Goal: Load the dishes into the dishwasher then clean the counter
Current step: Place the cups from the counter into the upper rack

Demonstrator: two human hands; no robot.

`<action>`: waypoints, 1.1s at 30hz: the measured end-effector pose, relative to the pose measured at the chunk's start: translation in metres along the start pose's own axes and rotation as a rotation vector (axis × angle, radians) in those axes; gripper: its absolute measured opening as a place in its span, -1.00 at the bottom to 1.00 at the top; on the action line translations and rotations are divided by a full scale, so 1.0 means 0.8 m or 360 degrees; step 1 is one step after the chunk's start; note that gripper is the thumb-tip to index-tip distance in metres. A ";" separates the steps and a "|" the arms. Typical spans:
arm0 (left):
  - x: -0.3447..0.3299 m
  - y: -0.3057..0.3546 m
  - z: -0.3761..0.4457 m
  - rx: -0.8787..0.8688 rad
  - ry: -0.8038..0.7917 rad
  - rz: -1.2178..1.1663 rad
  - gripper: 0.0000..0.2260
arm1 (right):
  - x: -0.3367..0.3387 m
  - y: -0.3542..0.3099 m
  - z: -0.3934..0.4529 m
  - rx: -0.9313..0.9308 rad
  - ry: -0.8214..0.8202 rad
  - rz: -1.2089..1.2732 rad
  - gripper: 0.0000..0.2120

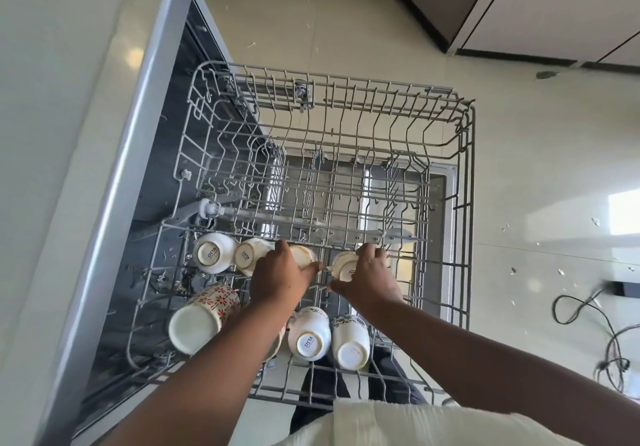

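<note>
Head view, looking straight down into a pulled-out grey wire dishwasher rack. Left hand is curled over a small cream cup lying bottom-out in the rack, fingers wrapped round its side, thumb toward the right hand. Right hand grips another small cream cup from above, fingers hooked over its far side, thumb beneath the base near the rack wire; printing on the base is partly hidden. The two cups sit just beside each other between the hands, thumbs nearly touching. Left of the left fingers, two more white cups stand in the same row: one with SISTA on its base touching the held cup's side, then another SISTA cup just beside it. Nearer the person than the left knuckles, a tall mug with a red flower pattern lies tilted, base out. Below both wrists, a white SISTA mug and a mug with a dark floral rim sit side by side, bases up. Beyond the fingertips the rack tines show bare, with the open dishwasher door under them. Pale countertop runs along the left. A black cable lies on the tiled floor, well to the right of the right hand. Person's pale top at the bottom edge.
</note>
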State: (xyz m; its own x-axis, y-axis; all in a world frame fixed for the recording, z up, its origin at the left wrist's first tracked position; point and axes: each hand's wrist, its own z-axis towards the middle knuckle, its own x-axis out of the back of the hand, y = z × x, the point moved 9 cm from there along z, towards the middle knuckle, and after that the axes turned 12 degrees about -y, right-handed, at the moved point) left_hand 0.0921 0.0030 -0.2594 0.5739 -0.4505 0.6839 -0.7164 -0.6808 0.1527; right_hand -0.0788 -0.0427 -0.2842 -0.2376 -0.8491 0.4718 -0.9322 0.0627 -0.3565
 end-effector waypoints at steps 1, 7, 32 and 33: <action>0.000 -0.001 -0.001 -0.0001 0.0009 -0.0020 -0.31 | 0.000 -0.001 0.000 0.0002 0.0004 0.0002 -0.23; -0.001 -0.003 0.002 0.0007 -0.0049 -0.0088 -0.24 | 0.003 -0.004 -0.003 0.0024 0.0035 0.0003 -0.30; -0.026 0.025 0.007 -0.0247 -0.0061 -0.0126 -0.23 | 0.009 -0.006 -0.012 0.0093 0.0043 -0.0228 -0.39; -0.027 0.026 0.007 -0.0259 -0.0068 -0.0124 -0.22 | 0.009 -0.006 -0.012 0.0093 0.0052 -0.0217 -0.39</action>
State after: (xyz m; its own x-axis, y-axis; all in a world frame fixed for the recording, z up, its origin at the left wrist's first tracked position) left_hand 0.0671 -0.0049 -0.2748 0.6441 -0.4264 0.6351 -0.7218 -0.6137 0.3201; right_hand -0.0786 -0.0436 -0.2713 -0.1196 -0.8301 0.5446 -0.9391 -0.0834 -0.3333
